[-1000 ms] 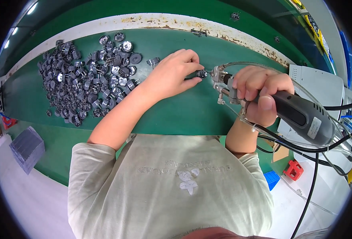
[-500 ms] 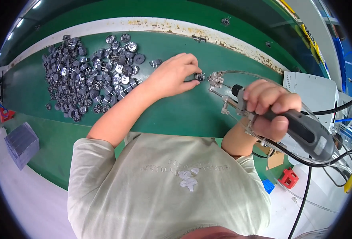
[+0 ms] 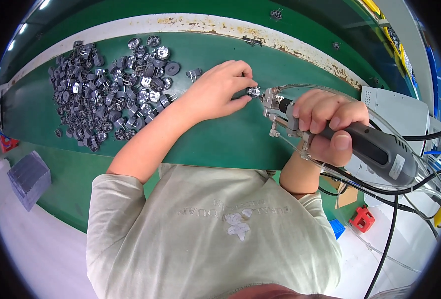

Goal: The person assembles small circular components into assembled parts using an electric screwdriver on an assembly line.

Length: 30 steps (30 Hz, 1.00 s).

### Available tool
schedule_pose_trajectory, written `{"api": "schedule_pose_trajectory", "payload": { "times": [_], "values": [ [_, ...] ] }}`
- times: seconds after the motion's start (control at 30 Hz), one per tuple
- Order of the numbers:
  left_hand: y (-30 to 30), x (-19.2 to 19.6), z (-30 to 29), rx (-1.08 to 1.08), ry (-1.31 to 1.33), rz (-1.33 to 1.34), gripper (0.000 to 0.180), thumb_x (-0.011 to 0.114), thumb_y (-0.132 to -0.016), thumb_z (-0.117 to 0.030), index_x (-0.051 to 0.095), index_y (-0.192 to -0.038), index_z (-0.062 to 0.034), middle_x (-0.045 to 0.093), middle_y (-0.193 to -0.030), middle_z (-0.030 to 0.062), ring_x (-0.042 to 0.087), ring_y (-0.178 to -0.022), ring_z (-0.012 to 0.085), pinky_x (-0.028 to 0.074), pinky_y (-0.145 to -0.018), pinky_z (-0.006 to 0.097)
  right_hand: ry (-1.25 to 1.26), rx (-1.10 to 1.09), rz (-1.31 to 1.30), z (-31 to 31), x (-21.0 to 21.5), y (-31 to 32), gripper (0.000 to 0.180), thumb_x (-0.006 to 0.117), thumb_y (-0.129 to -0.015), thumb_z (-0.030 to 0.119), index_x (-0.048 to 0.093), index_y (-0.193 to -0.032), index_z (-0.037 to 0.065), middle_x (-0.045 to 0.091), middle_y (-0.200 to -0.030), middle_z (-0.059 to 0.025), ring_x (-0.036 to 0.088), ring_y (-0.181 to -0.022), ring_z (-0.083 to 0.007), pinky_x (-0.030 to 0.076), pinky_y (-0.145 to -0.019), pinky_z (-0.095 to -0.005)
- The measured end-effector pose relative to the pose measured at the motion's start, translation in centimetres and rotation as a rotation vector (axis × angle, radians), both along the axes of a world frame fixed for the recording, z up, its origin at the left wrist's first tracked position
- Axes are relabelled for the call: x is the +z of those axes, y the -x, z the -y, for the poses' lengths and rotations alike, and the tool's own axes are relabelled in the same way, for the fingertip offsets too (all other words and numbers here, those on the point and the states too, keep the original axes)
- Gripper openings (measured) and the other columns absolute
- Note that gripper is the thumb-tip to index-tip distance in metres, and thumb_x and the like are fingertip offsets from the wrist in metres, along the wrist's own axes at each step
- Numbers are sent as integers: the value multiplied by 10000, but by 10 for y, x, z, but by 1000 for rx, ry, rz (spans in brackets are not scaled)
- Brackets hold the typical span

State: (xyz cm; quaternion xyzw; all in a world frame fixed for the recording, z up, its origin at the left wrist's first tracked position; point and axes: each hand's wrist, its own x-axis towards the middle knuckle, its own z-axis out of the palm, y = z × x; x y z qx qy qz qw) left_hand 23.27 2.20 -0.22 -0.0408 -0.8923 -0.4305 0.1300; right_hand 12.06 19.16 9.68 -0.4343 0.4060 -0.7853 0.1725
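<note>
Between the thumb and fingers of my left hand [image 3: 225, 89] is a small round part [image 3: 253, 91], dark with a shiny face, held just above or on the green table. My right hand [image 3: 332, 122] is wrapped around a grey-and-black electric screwdriver [image 3: 370, 147] with a metal nozzle head [image 3: 272, 99] at its tip. That head meets the small part or lies right beside it; actual contact is hard to make out. A clear hose and black cables run back from the screwdriver. One loose pronged part [image 3: 194, 74] lies left of my left wrist.
A large heap of similar small dark parts [image 3: 91, 99] covers the left of the green table [image 3: 215, 142]. A chipped white ledge [image 3: 200, 22] runs along the far edge. At the right stand a white machine [image 3: 395, 112] and, lower, a red block [image 3: 362, 219]. A grey bin [image 3: 29, 180] is at lower left.
The screwdriver has moved left and slightly upward, bringing its head up to the small part. Its exposed shaft between head and body looks shorter. My left hand has barely shifted.
</note>
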Motion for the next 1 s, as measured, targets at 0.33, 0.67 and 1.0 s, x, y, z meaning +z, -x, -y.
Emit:
{"api": "schedule_pose_trajectory", "payload": {
  "times": [0.33,0.67,1.0],
  "values": [
    [-2,-1,-1,-17,-8,-2,306,747,-770,-91,686,-1062,-21,592,-1066,89,584,-1022,283,496,-877,381,-11,63,-32,-1,-1,-3,313,766,-861,197,491,-866,49,551,-630,-77,522,-517,-198,508,-560,-391],
    [-1,-2,1,-14,-11,-12,301,741,-771,-80,685,-1059,-15,594,-1065,88,589,-1011,284,497,-875,379,-76,39,-105,2,-1,-4,291,708,-885,239,478,-874,62,546,-638,-69,536,-532,-197,507,-563,-387],
    [1,1,1,-24,21,-53,230,728,-758,-96,685,-967,-11,597,-1006,89,584,-972,297,497,-860,402,-258,-2,-226,19,2,-12,295,734,-873,163,476,-815,32,529,-599,-75,513,-498,-197,492,-526,-377]
  ]
}}
